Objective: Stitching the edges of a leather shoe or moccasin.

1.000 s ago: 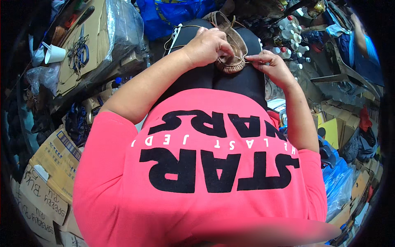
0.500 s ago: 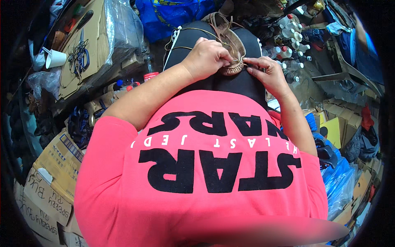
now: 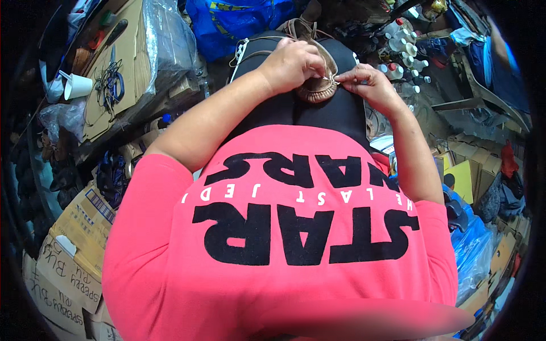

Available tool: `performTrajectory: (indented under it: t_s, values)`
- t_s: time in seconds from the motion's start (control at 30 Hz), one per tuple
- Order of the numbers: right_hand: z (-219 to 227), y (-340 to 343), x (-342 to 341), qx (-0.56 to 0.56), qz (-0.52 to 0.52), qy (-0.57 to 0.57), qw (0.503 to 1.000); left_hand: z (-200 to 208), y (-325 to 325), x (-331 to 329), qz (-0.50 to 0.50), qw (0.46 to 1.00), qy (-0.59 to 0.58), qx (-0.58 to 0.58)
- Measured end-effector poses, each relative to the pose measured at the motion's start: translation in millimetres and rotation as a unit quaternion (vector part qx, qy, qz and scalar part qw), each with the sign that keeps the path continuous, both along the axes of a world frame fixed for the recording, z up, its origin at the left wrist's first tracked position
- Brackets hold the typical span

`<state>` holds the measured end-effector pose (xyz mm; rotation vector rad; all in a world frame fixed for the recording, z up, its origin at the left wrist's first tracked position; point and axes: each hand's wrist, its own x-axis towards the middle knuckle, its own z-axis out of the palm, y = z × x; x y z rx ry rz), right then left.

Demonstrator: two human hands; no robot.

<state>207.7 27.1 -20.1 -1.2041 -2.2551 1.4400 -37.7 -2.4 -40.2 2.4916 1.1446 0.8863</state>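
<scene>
A brown moccasin-type shoe upper (image 3: 316,94) with a gathered, pleated toe rests on my black-trousered lap, toe toward me. My left hand (image 3: 291,67) is closed, its thumb and fingertips pinched together over the shoe's opening; what they grip is too small to make out. At the shoe's right edge, my right hand (image 3: 371,86) pinches a thin pale thread close to the seam. A thin brownish cord (image 3: 254,53) loops out on the left, past my left hand. Straps or laces at the shoe's far end are partly hidden by that hand.
A blue bag (image 3: 242,28) lies beyond my knees. On the left, a cardboard-topped surface (image 3: 133,57) bears dark scissors (image 3: 118,85) near a white cup (image 3: 78,86). Several capped bottles (image 3: 405,48) stand to the right. Cardboard boxes (image 3: 79,227) and a blue plastic bag (image 3: 475,244) flank me.
Both hands have moved slightly away from my body. The shoe has shifted a little left, and my right fingers are more curled. The cord's loop on the left has changed shape.
</scene>
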Motion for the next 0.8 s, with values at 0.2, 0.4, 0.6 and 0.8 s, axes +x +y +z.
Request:
performTrajectory:
  t_s: [0.2,0.4,0.6,0.8]
  values:
    - [-1.7,-23.9,2.4,-0.006,-0.063,0.062,0.996,9.2,-23.6,2.7,0.095,0.989,0.01,-0.114]
    - [-7.8,-32.0,-6.3,0.005,-0.122,0.082,0.989,10.5,-24.3,18.2,0.114,0.967,-0.045,-0.222]
    - [2.2,-26.1,-14.2,-0.037,-0.093,0.043,0.994,12.3,-25.2,20.5,0.065,0.979,-0.057,-0.183]
    - [-4.0,-21.0,-4.2,0.03,-0.042,0.089,0.995,30.0,-23.5,7.9,0.025,0.993,0.071,-0.091]
